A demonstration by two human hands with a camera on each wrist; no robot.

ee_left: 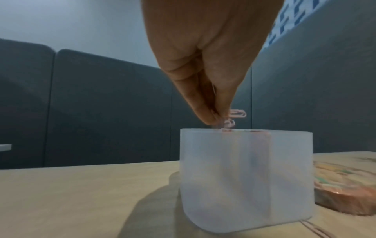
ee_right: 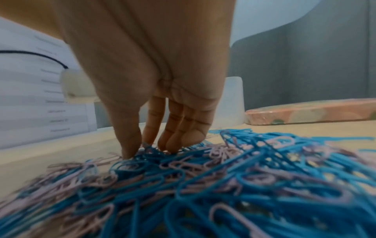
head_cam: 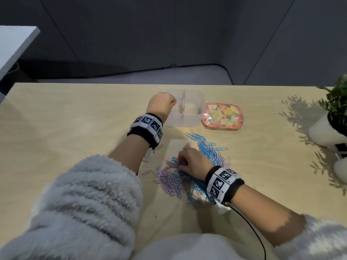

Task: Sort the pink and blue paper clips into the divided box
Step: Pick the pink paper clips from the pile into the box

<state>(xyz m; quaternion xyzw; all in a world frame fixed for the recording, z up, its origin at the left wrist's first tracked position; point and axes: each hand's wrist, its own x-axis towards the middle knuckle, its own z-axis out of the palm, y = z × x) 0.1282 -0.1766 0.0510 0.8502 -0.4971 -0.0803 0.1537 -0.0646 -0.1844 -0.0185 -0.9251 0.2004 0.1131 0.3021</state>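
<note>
A translucent box [head_cam: 180,123] with a pink divider [head_cam: 184,102] stands at the table's far middle. My left hand [head_cam: 173,103] hovers over its left compartment and pinches a few pink paper clips [ee_left: 234,118] just above the rim of the box [ee_left: 244,177]. A mixed pile of pink and blue paper clips [head_cam: 204,152] lies nearer to me. My right hand [head_cam: 181,163] reaches down into that pile [ee_right: 223,177]. Its thumb [ee_right: 130,145] and straight fingers [ee_right: 177,141] touch the clips, slightly apart, and I see nothing lifted.
The floral lid [head_cam: 222,116] lies right of the box. A white plant pot [head_cam: 326,132] and another white object [head_cam: 340,169] stand at the right edge. A few stray pink clips [head_cam: 146,173] lie left of the pile. A black cable [head_cam: 253,228] trails from my right wrist.
</note>
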